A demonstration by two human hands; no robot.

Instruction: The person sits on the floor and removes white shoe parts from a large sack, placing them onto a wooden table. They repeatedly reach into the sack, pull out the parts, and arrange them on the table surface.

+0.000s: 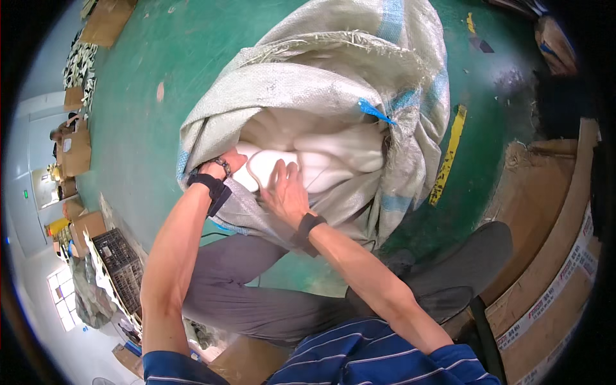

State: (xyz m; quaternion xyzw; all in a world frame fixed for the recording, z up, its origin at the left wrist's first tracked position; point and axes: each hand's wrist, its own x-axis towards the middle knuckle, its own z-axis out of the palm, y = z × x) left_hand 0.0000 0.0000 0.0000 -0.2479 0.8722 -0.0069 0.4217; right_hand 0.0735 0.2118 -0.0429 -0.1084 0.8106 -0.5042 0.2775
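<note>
A person in a blue striped shirt (pixel 385 356) and grey trousers (pixel 256 295) sits over a large woven sack (pixel 333 83) on a green floor (pixel 141 109), both bare forearms reaching away from the near edge into the sack's open mouth. Each wrist wears a black strap.

The right hand (pixel 285 192) lies with fingers spread and flat on a white bundle (pixel 321 157) of soft, smooth material that fills the sack's opening; it presses on the bundle rather than pinching it. The left hand (pixel 221 165) sits at the left lip of the mouth, curled over the sack's rim with its fingers tucked inside next to the white bundle; whether they grip the cloth or the bundle cannot be told. A beaded bracelet shows on that wrist just beyond the strap.

The sack is grey-white with pale blue stripes, its top rolled back in thick folds around the white contents, and a blue tie (pixel 375 112) sticks out of the far right fold. The sack leans toward the person, its lower edge resting against the knees.

To the right, a yellow line (pixel 449 154) runs across the floor, with flattened brown cardboard (pixel 545 212) beyond it. On the near left stands a black plastic crate (pixel 122 260), and farther along the left side, brown cardboard boxes (pixel 77 151) line the floor.
</note>
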